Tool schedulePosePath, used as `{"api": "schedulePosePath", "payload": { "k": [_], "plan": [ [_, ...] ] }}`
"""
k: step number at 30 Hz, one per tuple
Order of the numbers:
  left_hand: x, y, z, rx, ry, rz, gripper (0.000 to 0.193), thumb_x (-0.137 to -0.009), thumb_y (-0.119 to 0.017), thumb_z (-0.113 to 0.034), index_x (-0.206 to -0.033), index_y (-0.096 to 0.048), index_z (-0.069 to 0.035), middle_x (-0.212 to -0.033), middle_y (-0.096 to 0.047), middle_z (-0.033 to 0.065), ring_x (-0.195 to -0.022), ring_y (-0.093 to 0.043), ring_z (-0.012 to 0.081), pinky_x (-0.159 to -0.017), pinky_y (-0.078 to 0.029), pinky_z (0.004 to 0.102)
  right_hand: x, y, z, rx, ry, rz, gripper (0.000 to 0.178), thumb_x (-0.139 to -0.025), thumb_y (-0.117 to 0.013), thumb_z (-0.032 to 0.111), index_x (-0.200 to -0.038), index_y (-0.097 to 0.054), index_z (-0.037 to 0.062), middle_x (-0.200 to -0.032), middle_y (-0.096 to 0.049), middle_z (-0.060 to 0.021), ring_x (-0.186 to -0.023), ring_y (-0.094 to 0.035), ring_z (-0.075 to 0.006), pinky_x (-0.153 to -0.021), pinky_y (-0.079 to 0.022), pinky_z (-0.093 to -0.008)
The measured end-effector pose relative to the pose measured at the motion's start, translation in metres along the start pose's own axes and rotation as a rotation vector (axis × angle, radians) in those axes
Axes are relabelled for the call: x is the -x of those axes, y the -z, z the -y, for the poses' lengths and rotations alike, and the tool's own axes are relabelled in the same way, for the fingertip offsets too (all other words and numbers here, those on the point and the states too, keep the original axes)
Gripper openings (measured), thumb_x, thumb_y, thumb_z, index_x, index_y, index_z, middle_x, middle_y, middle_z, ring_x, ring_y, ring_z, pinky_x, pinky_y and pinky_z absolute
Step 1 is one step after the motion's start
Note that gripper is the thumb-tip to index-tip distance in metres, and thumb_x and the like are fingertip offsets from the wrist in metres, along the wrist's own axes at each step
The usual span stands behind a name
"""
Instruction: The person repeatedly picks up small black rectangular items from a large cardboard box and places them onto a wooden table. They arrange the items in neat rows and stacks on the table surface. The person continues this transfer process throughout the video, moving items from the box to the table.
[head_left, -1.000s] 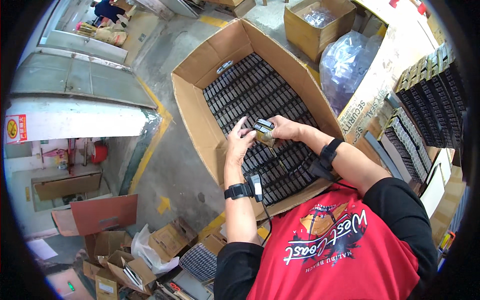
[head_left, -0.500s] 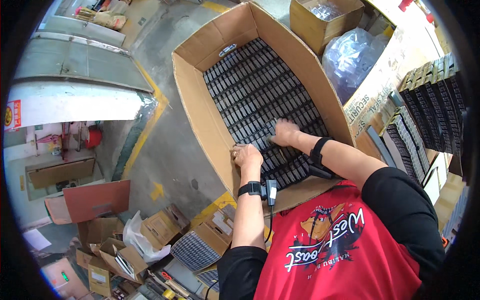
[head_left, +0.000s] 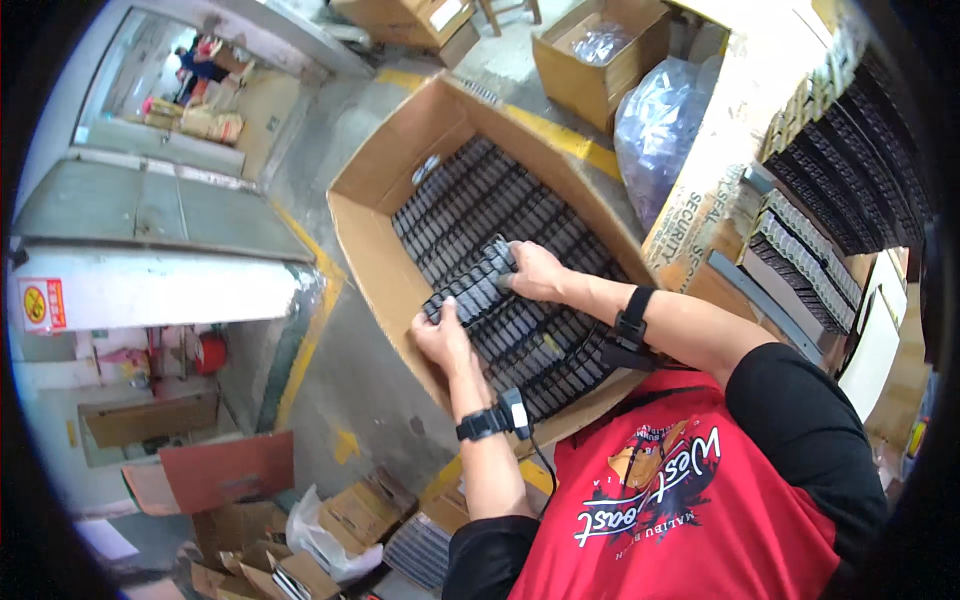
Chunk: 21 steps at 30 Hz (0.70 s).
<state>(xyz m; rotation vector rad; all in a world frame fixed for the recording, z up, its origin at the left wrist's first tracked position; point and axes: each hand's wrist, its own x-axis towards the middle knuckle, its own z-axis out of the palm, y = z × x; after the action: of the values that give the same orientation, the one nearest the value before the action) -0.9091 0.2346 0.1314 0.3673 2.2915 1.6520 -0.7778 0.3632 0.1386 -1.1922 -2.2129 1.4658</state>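
A large cardboard box (head_left: pixel 362 262) stands in front of me, lined with rows of grey rectangular pieces in black frames (head_left: pixel 484 190). Raised over these rows is one black-framed strip of grey pieces (head_left: pixel 472 290), tilted toward me. My left hand (head_left: pixel 443 340) grips its left end, thumb on top, beside the box's left wall. At the opposite end my right hand (head_left: pixel 537 272) is closed on the strip. The fingers beneath it are partly hidden.
Stacks of black-edged strips (head_left: pixel 805 265) stand on the right, near a grey bar (head_left: pixel 752 298). Beyond the box are a clear plastic bag (head_left: pixel 665 130) and another open carton (head_left: pixel 570 75). Opened cartons (head_left: pixel 265 565) crowd the lower left. A yellow line (head_left: pixel 300 350) marks the floor.
Both hands have closed on the strip's ends and lifted it off the rows. The view has shifted, so the box now appears lower and more of the background shows.
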Motion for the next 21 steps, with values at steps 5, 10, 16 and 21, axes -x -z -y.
{"api": "schedulePosePath", "payload": {
  "k": [5,10,16,21],
  "plan": [
    [0.052,-0.033,-0.134,-0.119,-0.480,-0.117,0.038,-0.080,-0.064,-0.009,-0.110,-0.050,0.009,-0.107,-0.055,0.0167,-0.093,-0.054,0.0213,-0.084,-0.044,0.0327,0.062,0.098,0.039,-0.154,0.277,-0.325,0.052,-0.075,-0.059,0.024,-0.119,-0.042,0.0008,-0.108,-0.049,-0.0242,-0.101,-0.050,-0.0407,-0.089,-0.041,-0.0449],
    [0.171,-0.112,-0.176,0.188,-0.612,0.476,0.050,-0.077,-0.065,-0.008,-0.119,-0.045,0.009,-0.111,-0.052,0.0155,-0.104,-0.049,0.0260,-0.093,-0.037,0.0387,0.176,0.207,-0.022,-0.050,0.303,-0.748,0.056,-0.083,-0.058,0.029,-0.127,-0.037,-0.0002,-0.120,-0.045,-0.0232,-0.113,-0.045,-0.0374,-0.096,-0.037,-0.0408],
    [0.284,-0.207,-0.103,-0.044,-0.545,1.251,0.060,-0.076,-0.066,-0.012,-0.128,-0.042,0.003,-0.116,-0.048,0.0170,-0.113,-0.043,0.0287,-0.099,-0.032,0.0370,0.325,0.243,-0.162,-0.286,-0.337,-0.817,0.053,-0.076,-0.065,0.040,-0.104,-0.052,-0.0028,-0.099,-0.057,-0.0224,-0.091,-0.055,-0.0355,-0.083,-0.043,-0.0410],
    [0.315,-0.263,-0.018,-0.242,-0.612,1.321,0.040,-0.085,-0.055,-0.017,-0.120,-0.049,0.001,-0.108,-0.052,0.0207,-0.101,-0.048,0.0328,-0.090,-0.037,0.0377,0.362,0.231,-0.239,-0.284,-0.352,-0.734,0.045,-0.072,-0.069,0.039,-0.088,-0.057,-0.0021,-0.078,-0.061,-0.0187,-0.079,-0.058,-0.0346,-0.076,-0.046,-0.0405]
  ]
}}
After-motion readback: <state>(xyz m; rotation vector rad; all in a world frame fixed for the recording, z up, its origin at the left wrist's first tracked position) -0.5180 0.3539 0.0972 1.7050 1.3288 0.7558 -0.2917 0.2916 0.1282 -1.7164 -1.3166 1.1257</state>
